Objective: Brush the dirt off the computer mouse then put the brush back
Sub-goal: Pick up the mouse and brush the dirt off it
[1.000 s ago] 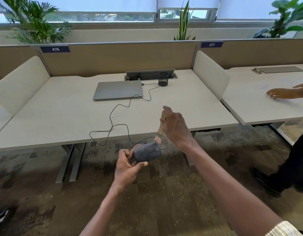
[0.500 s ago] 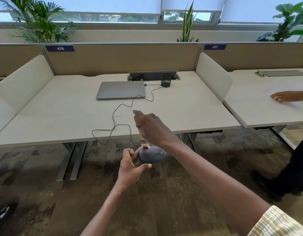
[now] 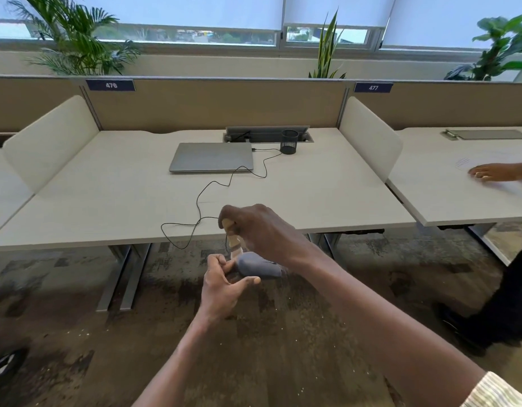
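Notably, desk (image 3: 283, 201) edge lay just beyond the hands, open floor below. Mouse (image 3: 258, 267) was held over that floor, pinched at one end by left hand (image 3: 221, 292); a slip would likely drop it, cord (image 3: 201, 198) snagging (still plugged in). Right hand (image 3: 262, 233) clenched brush (image 3: 233, 245), bristles on mouse.

A pale desk (image 3: 113, 207) carries a closed laptop (image 3: 211, 157), a black mesh cup (image 3: 289, 141) — and a looping cable (image 3: 218, 183).

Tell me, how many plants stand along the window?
3: a palm at left, a spiky plant in the middle, a broad-leaf plant at right. Partitions hide their pots.
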Available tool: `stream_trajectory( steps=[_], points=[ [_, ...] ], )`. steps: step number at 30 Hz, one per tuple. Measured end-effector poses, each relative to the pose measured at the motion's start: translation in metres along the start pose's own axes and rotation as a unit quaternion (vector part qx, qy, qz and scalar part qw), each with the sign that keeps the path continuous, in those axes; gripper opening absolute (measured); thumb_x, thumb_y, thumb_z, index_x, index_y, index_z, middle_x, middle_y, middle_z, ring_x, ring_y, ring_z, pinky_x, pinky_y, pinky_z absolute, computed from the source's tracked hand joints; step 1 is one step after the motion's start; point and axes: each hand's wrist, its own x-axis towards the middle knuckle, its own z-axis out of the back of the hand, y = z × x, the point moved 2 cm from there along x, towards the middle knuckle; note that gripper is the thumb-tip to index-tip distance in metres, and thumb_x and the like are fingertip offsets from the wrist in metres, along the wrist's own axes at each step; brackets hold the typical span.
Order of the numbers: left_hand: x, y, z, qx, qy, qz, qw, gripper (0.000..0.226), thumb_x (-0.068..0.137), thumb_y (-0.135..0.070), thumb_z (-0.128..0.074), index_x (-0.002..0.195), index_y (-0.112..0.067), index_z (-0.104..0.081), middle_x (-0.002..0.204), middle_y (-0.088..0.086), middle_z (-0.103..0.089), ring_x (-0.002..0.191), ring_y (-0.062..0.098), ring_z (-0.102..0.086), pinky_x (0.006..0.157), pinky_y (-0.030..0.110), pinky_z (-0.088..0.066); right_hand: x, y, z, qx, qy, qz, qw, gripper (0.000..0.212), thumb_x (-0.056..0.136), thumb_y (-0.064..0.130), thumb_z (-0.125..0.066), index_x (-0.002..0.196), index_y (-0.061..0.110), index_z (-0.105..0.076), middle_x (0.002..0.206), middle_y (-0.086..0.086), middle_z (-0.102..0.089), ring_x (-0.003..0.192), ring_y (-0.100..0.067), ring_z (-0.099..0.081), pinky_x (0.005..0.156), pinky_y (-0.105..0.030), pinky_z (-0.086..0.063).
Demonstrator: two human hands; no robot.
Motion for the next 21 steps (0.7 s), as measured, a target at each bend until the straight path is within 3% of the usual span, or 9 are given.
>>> stream_trajectory(
  steps=[2, 4, 7, 10, 13, 15, 17, 19, 21],
  points=[
    [0.001, 0.000, 0.001, -0.015, -0.007, 0.010, 1.000, 0.069, 0.058, -0.036, -0.094, 0.094, -0.027, -0.036, 0.091, 0.004, -0.067, 0.081, 0.001, -0.069, 0.063, 0.017, -0.054, -0.009, 0.001, 0.000, 0.011, 0.022, 0.028, 0.999, 0.023, 0.089, -0.007, -0.061, 0.100, 0.013, -0.062, 0.080, 0.004, -0.067, 0.065, -0.008, -0.060, 0.054, -0.020, -0.050],
    [0.002, 0.001, 0.002, -0.028, -0.017, 0.025, 0.999, 0.069, 0.060, -0.033, -0.095, 0.093, -0.028, -0.035, 0.095, 0.010, -0.071, 0.085, 0.016, -0.073, 0.066, 0.024, -0.056, -0.021, 0.000, -0.002, 0.009, 0.044, 0.038, 0.998, 0.020, 0.086, -0.004, -0.066, 0.097, 0.014, -0.063, 0.080, 0.010, -0.062, 0.065, -0.004, -0.057, 0.055, -0.021, -0.050],
    [0.002, 0.002, 0.003, -0.028, -0.022, 0.024, 0.999, 0.070, 0.060, -0.033, -0.094, 0.092, -0.029, -0.033, 0.093, 0.011, -0.072, 0.078, 0.007, -0.070, 0.063, 0.017, -0.052, -0.035, -0.004, 0.001, 0.027, 0.054, 0.033, 0.998, 0.003, 0.091, 0.014, -0.069, 0.093, 0.016, -0.067, 0.080, 0.006, -0.069, 0.066, 0.001, -0.059, 0.056, -0.020, -0.049],
    [0.001, 0.004, 0.004, -0.013, -0.025, 0.032, 0.999, 0.071, 0.058, -0.040, -0.093, 0.094, -0.027, -0.033, 0.093, 0.013, -0.072, 0.075, 0.009, -0.064, 0.063, 0.027, -0.055, -0.046, -0.009, 0.011, 0.039, 0.063, 0.014, 0.997, 0.022, 0.095, 0.031, -0.052, 0.092, 0.016, -0.068, 0.078, 0.010, -0.066, 0.062, 0.009, -0.055, 0.057, -0.008, -0.042],
    [0.003, 0.001, 0.007, 0.008, -0.039, 0.030, 0.999, 0.074, 0.058, -0.042, -0.092, 0.099, -0.019, -0.035, 0.095, 0.010, -0.069, 0.078, 0.012, -0.065, 0.065, 0.033, -0.057, -0.052, -0.022, 0.016, -0.006, 0.064, 0.011, 0.998, 0.013, 0.094, 0.012, -0.055, 0.094, 0.014, -0.067, 0.083, -0.001, -0.073, 0.069, -0.005, -0.063, 0.060, -0.020, -0.051],
    [0.006, -0.001, 0.010, 0.011, -0.043, 0.021, 0.999, 0.077, 0.055, -0.048, -0.088, 0.100, -0.014, -0.036, 0.094, 0.007, -0.067, 0.081, 0.015, -0.066, 0.066, 0.034, -0.058, -0.052, -0.031, 0.019, 0.009, 0.023, -0.014, 1.000, 0.018, 0.091, -0.003, -0.061, 0.094, 0.014, -0.066, 0.077, 0.006, -0.066, 0.064, -0.001, -0.059, 0.058, -0.019, -0.047],
    [0.007, -0.004, 0.010, 0.014, -0.042, 0.017, 0.999, 0.078, 0.054, -0.051, -0.087, 0.101, -0.014, -0.037, 0.092, 0.000, -0.064, 0.082, 0.010, -0.066, 0.064, 0.027, -0.058, -0.050, -0.036, 0.020, 0.079, -0.051, -0.062, 0.994, 0.018, 0.091, -0.003, -0.063, 0.098, 0.014, -0.065, 0.078, 0.009, -0.065, 0.064, 0.000, -0.062, 0.058, -0.019, -0.051],
    [0.008, -0.005, 0.010, 0.014, -0.043, 0.013, 0.999, 0.076, 0.055, -0.052, -0.087, 0.101, -0.017, -0.038, 0.090, -0.002, -0.060, 0.077, 0.007, -0.063, 0.060, 0.019, -0.055, -0.048, -0.036, 0.018, 0.128, -0.121, -0.108, 0.978, 0.012, 0.092, 0.004, -0.068, 0.100, 0.012, -0.066, 0.083, 0.001, -0.072, 0.070, -0.013, -0.071, 0.062, -0.035, -0.061],
    [0.009, -0.005, 0.009, 0.014, -0.046, 0.010, 0.999, 0.074, 0.055, -0.054, -0.086, 0.099, -0.020, -0.037, 0.088, 0.001, -0.058, 0.072, 0.009, -0.061, 0.059, 0.017, -0.053, -0.050, -0.035, 0.010, 0.152, -0.162, -0.148, 0.964, 0.010, 0.090, 0.009, -0.071, 0.099, 0.011, -0.067, 0.083, -0.006, -0.074, 0.071, -0.026, -0.073, 0.062, -0.047, -0.061]
  ],
)
